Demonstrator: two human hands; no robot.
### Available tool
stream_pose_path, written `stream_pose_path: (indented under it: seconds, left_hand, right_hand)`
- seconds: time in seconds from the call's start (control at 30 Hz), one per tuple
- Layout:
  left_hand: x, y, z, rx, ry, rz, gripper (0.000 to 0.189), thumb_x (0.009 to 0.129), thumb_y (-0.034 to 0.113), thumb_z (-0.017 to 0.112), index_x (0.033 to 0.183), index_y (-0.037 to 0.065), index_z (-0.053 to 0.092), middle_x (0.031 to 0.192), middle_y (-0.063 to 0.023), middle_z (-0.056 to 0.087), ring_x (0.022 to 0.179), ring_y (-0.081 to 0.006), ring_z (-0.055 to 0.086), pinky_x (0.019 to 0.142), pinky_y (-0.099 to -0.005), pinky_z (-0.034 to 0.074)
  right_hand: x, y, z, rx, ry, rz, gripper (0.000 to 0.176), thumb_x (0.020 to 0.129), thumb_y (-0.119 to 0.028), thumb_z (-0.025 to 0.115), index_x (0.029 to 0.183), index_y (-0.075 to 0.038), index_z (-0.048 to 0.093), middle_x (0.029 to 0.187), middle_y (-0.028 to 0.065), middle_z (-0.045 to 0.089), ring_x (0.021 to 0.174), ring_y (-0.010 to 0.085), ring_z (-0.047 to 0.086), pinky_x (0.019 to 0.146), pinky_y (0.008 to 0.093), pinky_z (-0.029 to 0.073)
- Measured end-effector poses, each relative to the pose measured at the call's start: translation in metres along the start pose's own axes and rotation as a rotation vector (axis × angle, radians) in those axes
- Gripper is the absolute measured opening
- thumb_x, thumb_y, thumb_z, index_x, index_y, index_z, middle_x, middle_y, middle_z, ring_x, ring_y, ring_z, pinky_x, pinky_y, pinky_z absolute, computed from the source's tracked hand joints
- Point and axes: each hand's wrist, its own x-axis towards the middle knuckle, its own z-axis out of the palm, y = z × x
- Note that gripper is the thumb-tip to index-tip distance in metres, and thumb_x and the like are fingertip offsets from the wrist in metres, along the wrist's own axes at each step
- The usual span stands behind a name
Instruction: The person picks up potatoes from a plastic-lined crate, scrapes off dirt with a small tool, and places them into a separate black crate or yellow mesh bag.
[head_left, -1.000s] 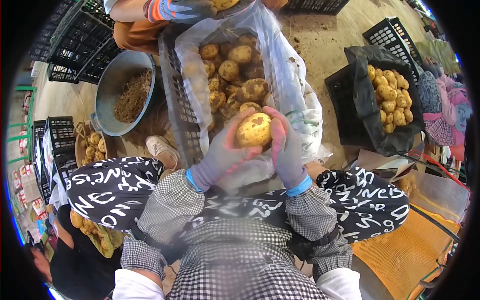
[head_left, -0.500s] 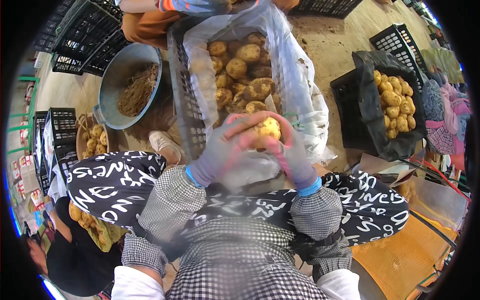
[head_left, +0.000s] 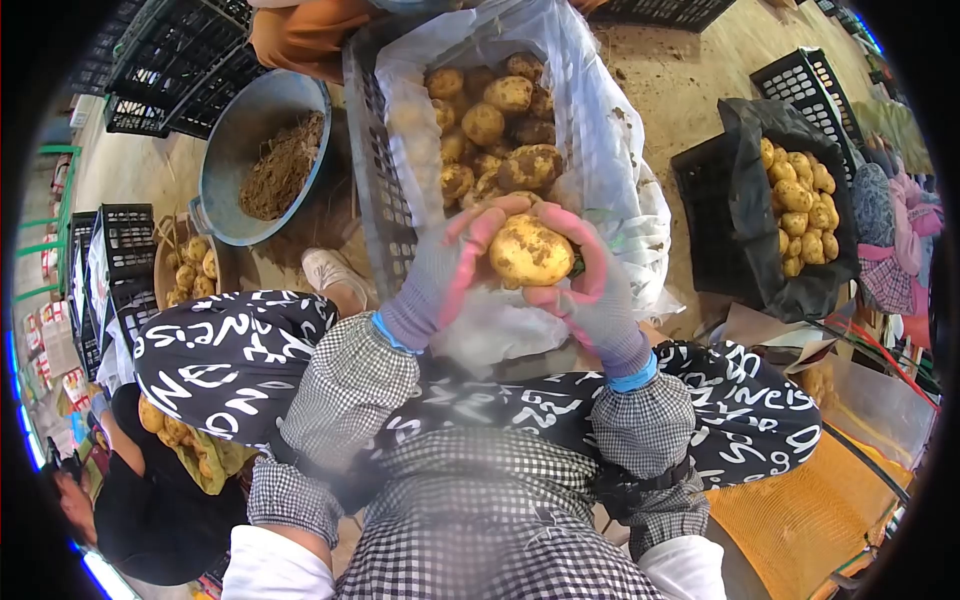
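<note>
A yellow potato (head_left: 531,252) with brown soil patches is held up between my two gloved hands. My left hand (head_left: 440,275), in a grey and pink glove, has its fingers curled against the potato's left and upper side. Around the right side and underneath, my right hand (head_left: 597,288) grips it with fingers and thumb. Just beyond my hands, a black crate (head_left: 372,185) lined with clear plastic (head_left: 622,150) holds several soil-covered potatoes (head_left: 484,124). The fingertips at the far side of the potato are partly hidden.
To the left stand a blue basin (head_left: 222,160) with loose soil (head_left: 283,170) and a basket of potatoes (head_left: 190,272). At right, a dark-lined crate (head_left: 708,195) holds cleaner potatoes (head_left: 800,205). Another person's knee (head_left: 300,42) is across the crate; black crates (head_left: 180,70) are stacked at upper left.
The potato has turned, showing a broader soil-spotted face, and sits slightly nearer me. My fingers have shifted around it. The other person's gloved hand has mostly left the top of the view.
</note>
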Motion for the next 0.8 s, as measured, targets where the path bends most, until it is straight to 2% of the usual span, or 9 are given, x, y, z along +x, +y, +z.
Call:
stream_pose_path:
  seconds: [0.03,0.1,0.2,0.33,0.43,0.5,0.63,0.73,0.8]
  left_hand:
    - [0.001,0.003,0.004,0.024,0.034,-0.019,0.066,0.094,0.029,0.067,0.145,0.000,0.038,0.141,-0.0102,0.048,0.127,-0.0203,0.051,0.105,-0.0353,0.044]
    - [0.000,-0.007,0.017,0.203,0.038,0.164,0.058,0.096,0.026,0.065,0.143,0.002,0.042,0.136,-0.0103,0.052,0.123,-0.0184,0.053,0.101,-0.0326,0.047]
    - [-0.002,-0.010,0.012,0.182,0.031,0.127,0.052,0.096,0.023,0.064,0.140,0.003,0.047,0.130,-0.0099,0.056,0.119,-0.0168,0.056,0.098,-0.0303,0.049]
    - [-0.004,0.013,0.012,-0.056,0.129,-0.071,0.052,0.091,0.016,0.070,0.137,0.003,0.050,0.125,-0.0087,0.059,0.111,-0.0159,0.060,0.095,-0.0298,0.052]
    - [-0.002,-0.010,0.026,0.305,0.092,0.249,0.048,0.093,0.021,0.067,0.135,0.002,0.052,0.123,-0.0092,0.060,0.107,-0.0170,0.062,0.093,-0.0330,0.055]
    - [-0.004,-0.009,0.020,0.200,0.067,0.168,0.049,0.093,0.022,0.068,0.135,0.002,0.051,0.123,-0.0096,0.059,0.107,-0.0178,0.062,0.093,-0.0339,0.055]
    - [-0.003,0.010,0.004,-0.035,0.049,0.023,0.051,0.092,0.026,0.069,0.133,0.000,0.052,0.121,-0.0101,0.060,0.107,-0.0190,0.062,0.095,-0.0333,0.054]
    - [-0.004,0.006,0.016,0.268,0.071,0.142,0.051,0.095,0.032,0.064,0.133,-0.001,0.051,0.122,-0.0114,0.059,0.110,-0.0205,0.062,0.096,-0.0333,0.053]
    - [-0.006,0.001,0.024,0.247,0.056,0.122,0.052,0.098,0.036,0.059,0.134,0.000,0.050,0.124,-0.0116,0.058,0.112,-0.0202,0.061,0.096,-0.0331,0.053]
  right_hand:
    - [0.002,0.004,-0.003,-0.177,-0.007,-0.070,0.088,0.071,-0.026,0.087,0.142,0.001,0.041,0.142,0.0140,0.045,0.134,0.0235,0.042,0.113,0.0351,0.032]
    - [0.004,0.011,-0.010,-0.536,-0.017,-0.205,0.089,0.069,-0.018,0.086,0.143,0.000,0.041,0.141,0.0145,0.046,0.134,0.0242,0.042,0.113,0.0350,0.033]
    - [0.003,0.007,0.000,-0.625,0.041,-0.210,0.088,0.065,-0.007,0.082,0.143,0.000,0.042,0.139,0.0154,0.048,0.133,0.0252,0.044,0.111,0.0345,0.034]
    - [0.002,0.003,0.002,-0.543,0.077,-0.089,0.086,0.064,-0.003,0.080,0.141,-0.001,0.044,0.136,0.0165,0.050,0.127,0.0280,0.049,0.107,0.0351,0.039]
    - [0.002,-0.009,0.005,-0.661,0.058,-0.117,0.085,0.064,-0.003,0.081,0.141,-0.003,0.045,0.133,0.0170,0.052,0.123,0.0294,0.053,0.104,0.0353,0.042]
    - [0.003,-0.016,0.006,-0.721,0.004,-0.182,0.085,0.063,-0.004,0.081,0.141,-0.005,0.045,0.131,0.0167,0.054,0.120,0.0297,0.054,0.102,0.0354,0.043]
    - [0.000,-0.002,0.001,-0.643,0.086,-0.129,0.084,0.062,0.001,0.077,0.140,-0.007,0.047,0.129,0.0154,0.056,0.120,0.0284,0.055,0.102,0.0353,0.043]
    - [0.000,-0.002,0.001,-0.640,0.118,-0.102,0.083,0.062,0.004,0.076,0.139,-0.008,0.048,0.128,0.0147,0.056,0.121,0.0281,0.055,0.103,0.0353,0.043]
    - [-0.002,0.000,0.001,-0.628,0.104,-0.067,0.082,0.061,0.005,0.074,0.138,-0.007,0.048,0.128,0.0145,0.056,0.122,0.0282,0.054,0.103,0.0353,0.042]
